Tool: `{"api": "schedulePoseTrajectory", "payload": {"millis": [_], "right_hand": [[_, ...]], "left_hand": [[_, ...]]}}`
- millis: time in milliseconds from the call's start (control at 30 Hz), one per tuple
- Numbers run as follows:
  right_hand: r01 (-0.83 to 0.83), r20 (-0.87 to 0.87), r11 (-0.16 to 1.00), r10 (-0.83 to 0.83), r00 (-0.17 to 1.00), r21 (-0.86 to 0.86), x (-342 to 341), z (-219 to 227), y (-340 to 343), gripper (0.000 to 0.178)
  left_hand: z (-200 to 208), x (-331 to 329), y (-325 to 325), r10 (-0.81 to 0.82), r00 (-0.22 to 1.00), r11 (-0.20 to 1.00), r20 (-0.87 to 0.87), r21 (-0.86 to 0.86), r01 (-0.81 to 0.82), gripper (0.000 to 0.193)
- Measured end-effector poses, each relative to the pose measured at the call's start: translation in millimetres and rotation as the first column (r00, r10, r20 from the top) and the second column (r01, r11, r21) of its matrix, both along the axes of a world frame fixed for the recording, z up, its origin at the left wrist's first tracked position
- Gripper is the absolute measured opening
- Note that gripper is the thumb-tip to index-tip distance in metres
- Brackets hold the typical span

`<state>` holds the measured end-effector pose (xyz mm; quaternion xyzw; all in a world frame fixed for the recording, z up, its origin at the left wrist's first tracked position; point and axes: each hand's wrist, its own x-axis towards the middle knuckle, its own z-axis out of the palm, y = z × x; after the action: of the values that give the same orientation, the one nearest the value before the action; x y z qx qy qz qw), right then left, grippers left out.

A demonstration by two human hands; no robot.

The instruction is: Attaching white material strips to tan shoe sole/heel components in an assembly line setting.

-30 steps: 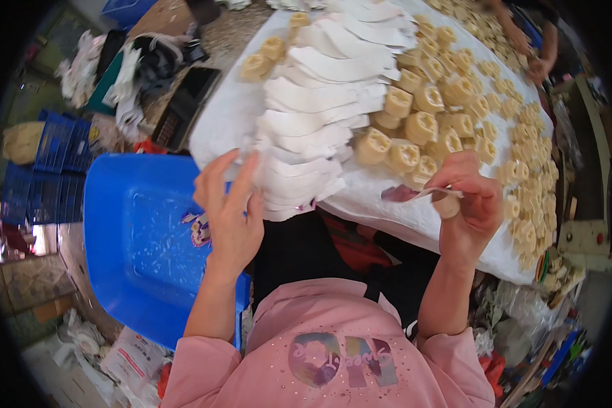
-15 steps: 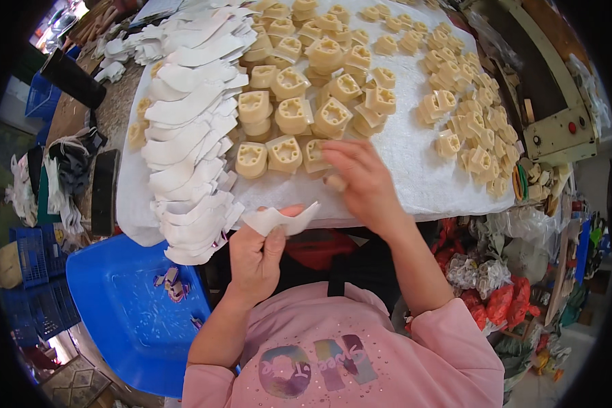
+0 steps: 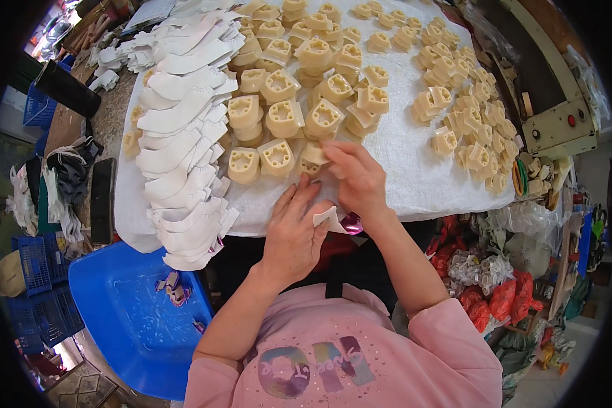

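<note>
My left hand (image 3: 292, 234) pinches a white curved piece of sheet material (image 3: 328, 218) near the table's front edge; a shiny purple side shows at its far end. The fingertips of that hand reach up to a cream plastic shoe heel (image 3: 312, 158). Closed on this heel from the right is my right hand (image 3: 355, 178), whose fingers partly cover it. Rows of similar D-shaped heels (image 3: 277, 158) with holes in their tops stand just beyond, some stacked. Left of them lies a long overlapping row of white curved pieces (image 3: 183, 139).
More heels (image 3: 472, 122) are heaped along the right of the white-covered table (image 3: 401, 163). A blue tub (image 3: 126, 326) with purple scraps stands below on the left. A dark phone (image 3: 103, 200) and a black cylinder (image 3: 68, 88) sit at the left; a machine frame (image 3: 557, 129) borders the right.
My left hand has moved up and right with the white piece, its fingers now at the front heel. My right hand has closed on that heel, which has tilted.
</note>
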<state>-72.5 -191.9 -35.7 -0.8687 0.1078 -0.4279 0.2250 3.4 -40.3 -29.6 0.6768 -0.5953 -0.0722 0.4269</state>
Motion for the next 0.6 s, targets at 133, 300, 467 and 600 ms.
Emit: {"api": "schedulePoseTrajectory", "payload": {"millis": [133,300,467,600], "right_hand": [[-0.187,0.276,0.567,-0.074,0.958,0.803,-19.5,13.1,9.9,0.022],[-0.338,0.37,0.293,-0.061,0.927,0.894,-47.0,47.1,24.2,0.024],[-0.367,0.28,0.737,0.246,0.928,0.567,-41.7,59.8,63.5,0.039],[-0.308,0.223,0.867,0.235,0.946,0.392,-30.8,54.2,75.2,0.044]], "left_hand": [[8.4,-0.6,1.3,0.029,0.994,0.999,-0.106,0.022,-0.027,0.026],[23.5,-1.9,15.5,0.171,0.565,0.984,-0.807,0.11,-0.141,0.035],[30.2,-15.0,20.7,-0.074,0.128,0.949,-0.989,-0.109,-0.296,0.04],[48.6,-26.4,23.0,-0.221,0.044,0.926,-0.974,-0.223,-0.303,0.039]]}}
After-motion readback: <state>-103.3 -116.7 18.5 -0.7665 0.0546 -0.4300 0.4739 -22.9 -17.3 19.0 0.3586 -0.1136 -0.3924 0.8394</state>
